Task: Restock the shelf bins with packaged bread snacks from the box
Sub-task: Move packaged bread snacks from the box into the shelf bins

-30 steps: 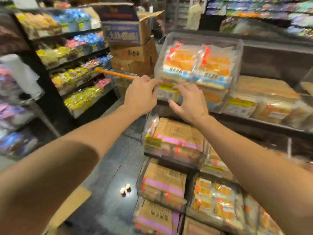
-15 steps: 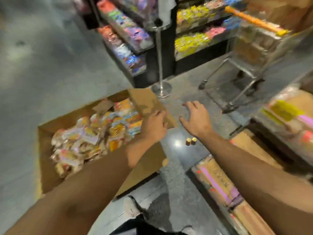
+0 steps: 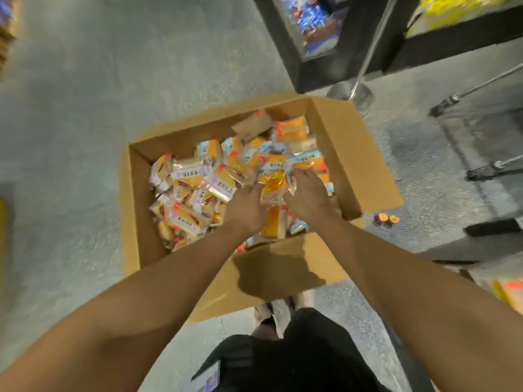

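Observation:
An open cardboard box (image 3: 334, 154) stands on the floor below me, filled with several packaged bread snacks (image 3: 198, 188), some orange and blue, some purple. Both my arms reach down into it. My left hand (image 3: 245, 208) lies on the pile, its fingers touching the left side of an orange packet (image 3: 273, 181). My right hand (image 3: 309, 193) rests with spread fingers on the packets to the right of that orange packet. Whether either hand has closed round a packet is blurred. The near flap (image 3: 283, 273) of the box hangs toward my legs.
A chrome stanchion base (image 3: 351, 93) stands just behind the box, beside a black shelf unit (image 3: 317, 52). Cart legs with wheels (image 3: 481, 172) are on the right. Two small round objects (image 3: 386, 218) lie on the floor. A shelf bin corner (image 3: 506, 291) shows lower right.
I turned from the shelf bin down to the floor box. Both hands left the bin's front and dropped onto the packets inside the box.

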Motion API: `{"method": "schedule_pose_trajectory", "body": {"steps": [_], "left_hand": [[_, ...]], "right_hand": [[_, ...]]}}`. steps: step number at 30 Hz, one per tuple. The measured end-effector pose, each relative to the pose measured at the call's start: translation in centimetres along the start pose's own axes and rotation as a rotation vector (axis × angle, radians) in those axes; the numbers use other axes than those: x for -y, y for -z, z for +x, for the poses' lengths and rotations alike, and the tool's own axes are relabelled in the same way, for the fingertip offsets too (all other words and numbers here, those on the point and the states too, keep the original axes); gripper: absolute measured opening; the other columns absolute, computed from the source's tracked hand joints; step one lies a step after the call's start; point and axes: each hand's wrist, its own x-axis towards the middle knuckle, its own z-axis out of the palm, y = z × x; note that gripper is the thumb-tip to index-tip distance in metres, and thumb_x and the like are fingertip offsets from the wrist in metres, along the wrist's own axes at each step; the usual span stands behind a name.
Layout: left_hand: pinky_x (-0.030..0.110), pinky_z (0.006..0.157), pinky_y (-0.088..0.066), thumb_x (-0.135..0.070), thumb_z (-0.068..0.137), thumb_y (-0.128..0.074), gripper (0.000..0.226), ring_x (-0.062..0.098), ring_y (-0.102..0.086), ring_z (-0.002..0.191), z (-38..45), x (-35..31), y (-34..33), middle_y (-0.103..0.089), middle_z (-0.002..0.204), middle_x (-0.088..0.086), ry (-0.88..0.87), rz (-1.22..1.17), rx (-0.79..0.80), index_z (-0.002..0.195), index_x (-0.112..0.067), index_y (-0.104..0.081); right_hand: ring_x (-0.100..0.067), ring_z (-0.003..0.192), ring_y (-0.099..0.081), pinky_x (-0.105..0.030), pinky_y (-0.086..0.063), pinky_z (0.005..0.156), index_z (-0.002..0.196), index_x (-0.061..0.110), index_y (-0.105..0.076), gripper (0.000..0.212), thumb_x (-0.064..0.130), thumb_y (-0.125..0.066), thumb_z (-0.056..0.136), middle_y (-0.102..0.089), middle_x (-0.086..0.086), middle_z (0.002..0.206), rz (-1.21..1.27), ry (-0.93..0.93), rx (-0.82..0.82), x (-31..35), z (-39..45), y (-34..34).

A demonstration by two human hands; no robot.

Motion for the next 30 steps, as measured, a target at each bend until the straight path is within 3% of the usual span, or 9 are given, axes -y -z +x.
{"method": "schedule_pose_trajectory", "body": {"steps": [2,9,14,20,23,25,27,30], "left_hand": [[0.042,0.090,-0.047,-0.025,0.098,-0.050,0.051,0.033,-0.050,0.123,2.4,1.2,0.6,-0.053,0.137,0.011,0.029,-0.011,-0.013,0.147,-0.017,-0.038],[0.040,0.102,-0.041,-0.020,0.096,-0.049,0.052,0.034,-0.046,0.129,11.4,4.2,1.2,-0.047,0.145,0.014,0.119,-0.009,0.041,0.146,-0.012,-0.042],[0.043,0.102,-0.043,-0.030,0.093,-0.056,0.052,0.036,-0.047,0.128,16.0,5.5,-0.1,-0.047,0.144,0.013,0.146,0.014,0.127,0.141,-0.012,-0.048],[0.040,0.089,-0.044,-0.033,0.087,-0.053,0.039,0.035,-0.055,0.115,16.9,8.8,-0.9,-0.064,0.121,0.007,0.116,0.290,0.211,0.122,-0.020,-0.063],[0.039,0.084,-0.043,-0.045,0.080,-0.040,0.049,0.032,-0.056,0.109,15.9,10.1,0.0,-0.069,0.111,0.005,0.054,0.268,0.228,0.112,-0.021,-0.068],[0.042,0.086,-0.044,-0.044,0.071,-0.044,0.057,0.032,-0.054,0.113,15.5,10.8,0.9,-0.066,0.116,0.005,-0.001,0.308,0.251,0.120,-0.021,-0.063],[0.045,0.092,-0.046,-0.039,0.068,-0.055,0.068,0.032,-0.051,0.121,15.1,11.5,1.5,-0.061,0.126,0.005,-0.036,0.359,0.289,0.134,-0.023,-0.056],[0.049,0.094,-0.047,-0.027,0.074,-0.066,0.071,0.034,-0.047,0.122,14.5,12.4,1.4,-0.054,0.131,0.010,-0.024,0.376,0.280,0.142,-0.023,-0.047]], "right_hand": [[-0.031,0.126,-0.049,-0.040,-0.046,0.098,0.141,0.015,-0.048,0.056,0.025,-0.066,0.089,-0.048,-0.009,0.139,0.000,-0.010,0.040,0.5,2.8,-1.3],[-0.034,0.122,-0.053,-0.038,-0.046,0.095,0.137,0.008,-0.052,0.051,0.019,-0.066,0.088,-0.057,-0.015,0.133,-0.017,-0.035,0.115,-0.9,12.9,-4.3],[-0.033,0.118,-0.057,-0.039,-0.049,0.094,0.137,0.009,-0.054,0.052,0.018,-0.068,0.088,-0.061,-0.014,0.129,-0.040,-0.063,0.159,-3.4,18.2,-6.4],[-0.023,0.099,-0.063,-0.032,-0.050,0.081,0.117,0.019,-0.066,0.037,0.033,-0.070,0.083,-0.069,-0.003,0.107,0.016,-0.022,0.363,-4.7,16.5,-10.0],[-0.016,0.082,-0.060,-0.028,-0.046,0.069,0.096,0.020,-0.067,0.034,0.050,-0.069,0.082,-0.067,0.001,0.089,0.048,0.031,0.427,-4.8,14.4,-11.0],[-0.016,0.086,-0.060,-0.034,-0.051,0.075,0.095,0.028,-0.063,0.038,0.059,-0.072,0.075,-0.064,0.005,0.092,0.003,0.040,0.563,-4.6,13.3,-10.9],[-0.016,0.093,-0.060,-0.037,-0.053,0.082,0.107,0.030,-0.064,0.044,0.055,-0.078,0.073,-0.064,0.006,0.101,-0.085,0.046,0.701,-4.4,12.7,-11.0],[-0.018,0.096,-0.060,-0.033,-0.053,0.083,0.116,0.026,-0.065,0.043,0.037,-0.082,0.078,-0.066,0.002,0.107,-0.165,0.046,0.669,-4.3,12.6,-11.4]]}}
